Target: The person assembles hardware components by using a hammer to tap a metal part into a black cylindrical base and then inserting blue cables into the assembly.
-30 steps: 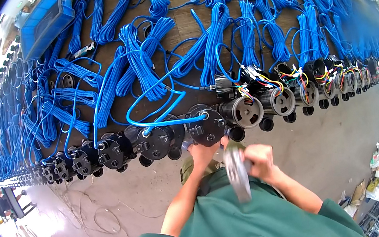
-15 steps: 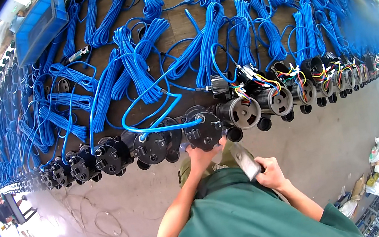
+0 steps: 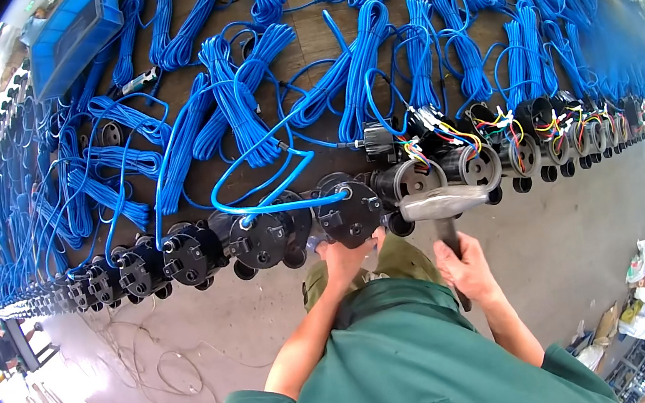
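Observation:
My left hand grips the underside of a black round housing at the table's near edge. A black cap closes the housing's front, and a blue cable comes out of its top. Part of the fingers is hidden beneath it. Just to the right, my right hand is closed round the dark handle of a hammer. The handle stands nearly upright. Its silvery metal head lies crosswise, overlapping in view the lower rim of an open housing, apart from the capped one.
More capped housings line the edge to the left. Open ones with coloured wires run to the right. Bundles of blue cable cover the brown table. A blue crate stands far left.
My right hand has lifted the hammer from beside my lap up toward the table edge, and its head has turned crosswise. My left hand stays at the capped housing.

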Demonstrator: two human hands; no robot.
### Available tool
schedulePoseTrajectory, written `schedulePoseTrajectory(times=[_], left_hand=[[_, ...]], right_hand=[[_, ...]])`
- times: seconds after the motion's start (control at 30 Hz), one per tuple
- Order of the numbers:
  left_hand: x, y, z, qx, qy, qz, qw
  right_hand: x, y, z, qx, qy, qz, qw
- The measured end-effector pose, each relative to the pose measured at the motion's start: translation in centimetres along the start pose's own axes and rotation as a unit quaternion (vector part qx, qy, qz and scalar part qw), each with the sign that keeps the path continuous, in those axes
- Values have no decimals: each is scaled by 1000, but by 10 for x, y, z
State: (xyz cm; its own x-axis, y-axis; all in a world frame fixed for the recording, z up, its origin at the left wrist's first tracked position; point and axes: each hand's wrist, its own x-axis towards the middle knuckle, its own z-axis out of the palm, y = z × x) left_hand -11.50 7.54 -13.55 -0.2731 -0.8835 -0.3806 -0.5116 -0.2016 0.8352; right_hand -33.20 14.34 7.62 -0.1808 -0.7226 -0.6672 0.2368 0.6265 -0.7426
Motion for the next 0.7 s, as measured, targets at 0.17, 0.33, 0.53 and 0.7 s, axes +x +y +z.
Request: schedulePoseTrajectory(times=[0.17, 0.33, 0.53, 0.7], left_hand=[[-2, 10, -12, -82, -40, -9, 996], [4, 8, -3, -23, -29, -2, 999], [8, -5, 6, 53, 25, 59, 997], [4, -6, 1, 45, 18, 27, 998]], right_hand=[[-10, -9, -18, -61, 21, -46, 997], [-7, -8, 0, 7, -9, -15, 1000], [-3, 9, 7, 76, -99, 112, 986], [-13, -23, -10, 96, -58, 66, 992]])
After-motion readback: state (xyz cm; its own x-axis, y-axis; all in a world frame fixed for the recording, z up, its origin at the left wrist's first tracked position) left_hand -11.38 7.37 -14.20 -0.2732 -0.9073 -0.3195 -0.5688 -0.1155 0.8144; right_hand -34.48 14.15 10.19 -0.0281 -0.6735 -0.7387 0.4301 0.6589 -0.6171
